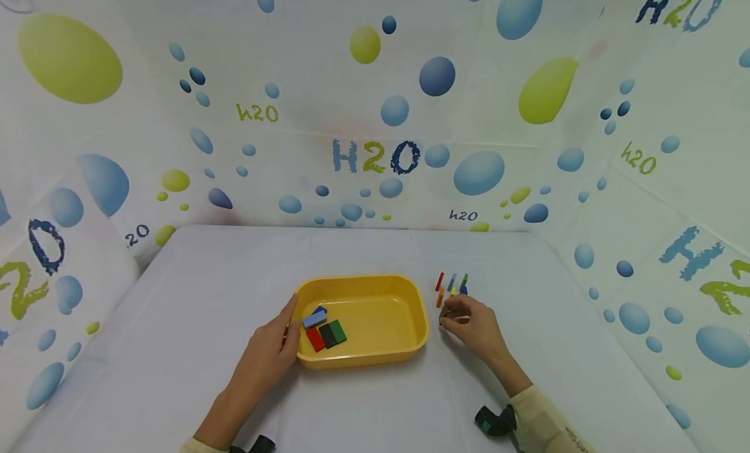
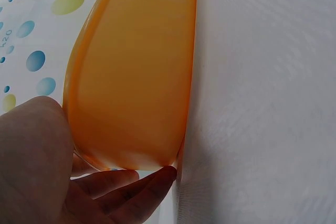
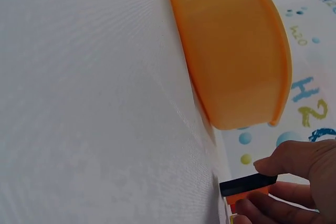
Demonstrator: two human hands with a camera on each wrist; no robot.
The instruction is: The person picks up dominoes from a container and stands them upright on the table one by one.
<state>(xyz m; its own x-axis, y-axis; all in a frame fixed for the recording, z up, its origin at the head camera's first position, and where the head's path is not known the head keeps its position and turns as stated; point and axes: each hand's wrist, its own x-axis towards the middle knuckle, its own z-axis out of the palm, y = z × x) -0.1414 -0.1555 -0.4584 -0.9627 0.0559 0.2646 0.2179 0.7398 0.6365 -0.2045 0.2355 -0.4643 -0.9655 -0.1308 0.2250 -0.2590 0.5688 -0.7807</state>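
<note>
The black block (image 3: 248,184) is in the right hand (image 1: 473,323), down by the white cloth (image 1: 375,407), just past the right end of the tray. The thumb and fingers of that hand pinch it, so it is not let go yet. The left hand (image 1: 271,352) is at the other end, with its fingers almost straight, resting against the side of the yellow tray (image 1: 375,360). It holds no block. Inside the tray, over on the left, is a little pile of blocks (image 1: 328,336): I can see red, black, green, light blue and dark blue. Some lie flat and some lean on each other. Past the right hand there are six thin blocks in two rows. The near row has an orange block (image 1: 441,298), a yellow block (image 1: 453,291) and a dark blue block (image 1: 463,289). The far row has a red block (image 1: 439,282), a light blue block (image 1: 452,282) and a green block (image 1: 465,280). They look like they stand up, but they are too small to be sure. I think the job is around halfway: six are set out, the black one is nearly there, and the pile may be what is left. Farthest back is a wall sheet (image 1: 316,69) with dots.
</note>
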